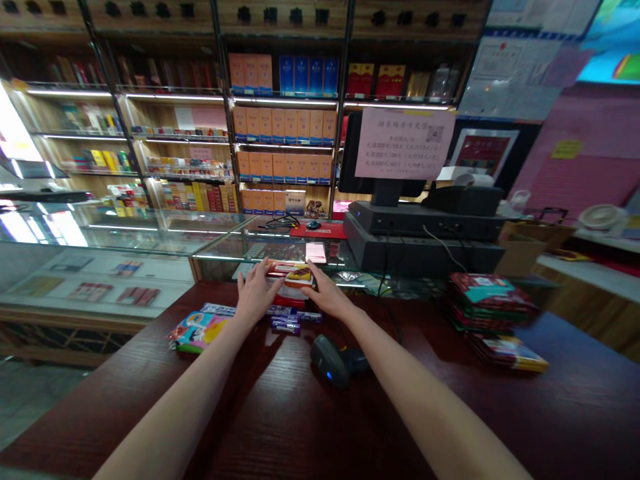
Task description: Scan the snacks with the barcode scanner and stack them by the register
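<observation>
At the far edge of the dark wooden counter, a red and yellow snack box (299, 272) rests on top of a stack, with a red package (290, 295) beneath it. My left hand (256, 295) presses against its left end. From the other side, my right hand (327, 292) has thumb and fingers around the right end. Small purple packs (286, 324) lie just in front of the stack. Left of them, partly behind my left wrist, is a colourful pouch (200, 331). A black barcode scanner (330, 361) lies close to my right forearm.
Piled red snack packets (493, 303) sit on the right of the counter (280, 427). A black register (425, 227) with a screen stands behind. A glass display case (115, 230) runs along the left, and stocked shelves (285, 141) fill the back wall.
</observation>
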A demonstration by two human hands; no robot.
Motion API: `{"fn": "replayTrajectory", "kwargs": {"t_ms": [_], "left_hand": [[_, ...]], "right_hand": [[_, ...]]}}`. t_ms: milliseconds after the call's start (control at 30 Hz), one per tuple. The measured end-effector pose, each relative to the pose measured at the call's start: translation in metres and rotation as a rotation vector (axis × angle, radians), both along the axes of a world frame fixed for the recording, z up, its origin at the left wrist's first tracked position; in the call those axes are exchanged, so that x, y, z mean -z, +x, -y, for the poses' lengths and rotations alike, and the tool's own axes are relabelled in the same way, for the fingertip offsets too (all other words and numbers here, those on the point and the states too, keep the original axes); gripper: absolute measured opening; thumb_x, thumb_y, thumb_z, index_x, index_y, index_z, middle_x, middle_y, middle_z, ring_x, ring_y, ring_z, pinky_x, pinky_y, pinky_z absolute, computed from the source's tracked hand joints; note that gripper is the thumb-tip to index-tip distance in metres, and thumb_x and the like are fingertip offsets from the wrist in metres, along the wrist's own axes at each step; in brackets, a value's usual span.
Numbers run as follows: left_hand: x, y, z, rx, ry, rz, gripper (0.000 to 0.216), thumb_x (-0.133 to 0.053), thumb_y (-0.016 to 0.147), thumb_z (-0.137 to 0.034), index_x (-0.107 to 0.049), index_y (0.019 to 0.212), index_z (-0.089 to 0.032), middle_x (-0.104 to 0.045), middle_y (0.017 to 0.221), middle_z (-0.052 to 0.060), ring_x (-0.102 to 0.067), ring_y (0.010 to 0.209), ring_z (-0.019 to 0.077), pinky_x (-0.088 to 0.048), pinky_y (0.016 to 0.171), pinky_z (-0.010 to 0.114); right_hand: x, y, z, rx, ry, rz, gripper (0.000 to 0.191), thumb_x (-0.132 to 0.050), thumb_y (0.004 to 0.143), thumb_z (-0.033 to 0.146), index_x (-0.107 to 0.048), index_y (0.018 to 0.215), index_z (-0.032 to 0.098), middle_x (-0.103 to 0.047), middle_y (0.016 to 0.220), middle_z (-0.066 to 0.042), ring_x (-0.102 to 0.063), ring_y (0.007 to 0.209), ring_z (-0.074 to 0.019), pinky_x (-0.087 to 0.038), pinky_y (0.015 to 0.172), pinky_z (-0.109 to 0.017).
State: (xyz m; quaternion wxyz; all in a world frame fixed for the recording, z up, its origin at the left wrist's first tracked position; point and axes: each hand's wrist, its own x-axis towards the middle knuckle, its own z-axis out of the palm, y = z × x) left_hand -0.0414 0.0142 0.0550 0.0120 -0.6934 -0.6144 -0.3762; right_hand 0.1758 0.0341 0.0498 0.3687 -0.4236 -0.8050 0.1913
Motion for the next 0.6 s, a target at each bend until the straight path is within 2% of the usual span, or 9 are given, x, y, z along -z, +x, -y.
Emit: {"fn": "replayTrajectory", "kwargs": {"t_ms": [100,400,600], "left_hand": [[0.004,0.004,0.002,-0.007,0.035,-0.001,0.06,-0.052,0.095,-0.043,-0.034,0.149,-0.023,-0.063,0.139,0.012,-0.047,0.139,0.0295,-0.015,0.121,0.062],[0.009,0.032,0.016,0.071,0.095,0.054,0.048,-0.056,0.094,-0.03,-0.044,0.14,-0.025,-0.069,0.13,0.008,-0.053,0.134,0.026,-0.017,0.121,0.056],[0.016,0.055,0.028,0.165,0.133,0.085,0.041,-0.057,0.094,-0.027,-0.05,0.134,-0.027,-0.066,0.136,0.006,-0.056,0.131,0.0234,-0.023,0.119,0.052]], "right_hand": [[0.004,0.007,0.004,0.03,-0.007,-0.082,0.076,-0.059,0.091,0.029,-0.025,0.159,0.027,-0.044,0.156,-0.009,-0.043,0.144,-0.0262,-0.034,0.119,-0.047],[0.03,0.037,0.004,0.137,-0.025,-0.292,0.071,-0.052,0.09,0.018,-0.031,0.156,0.03,-0.055,0.148,-0.006,-0.052,0.136,-0.0195,-0.039,0.117,-0.043],[0.041,0.064,0.023,0.131,-0.068,-0.449,0.064,-0.057,0.089,0.026,-0.043,0.151,0.023,-0.058,0.145,-0.011,-0.055,0.134,-0.0224,-0.039,0.118,-0.043]]}}
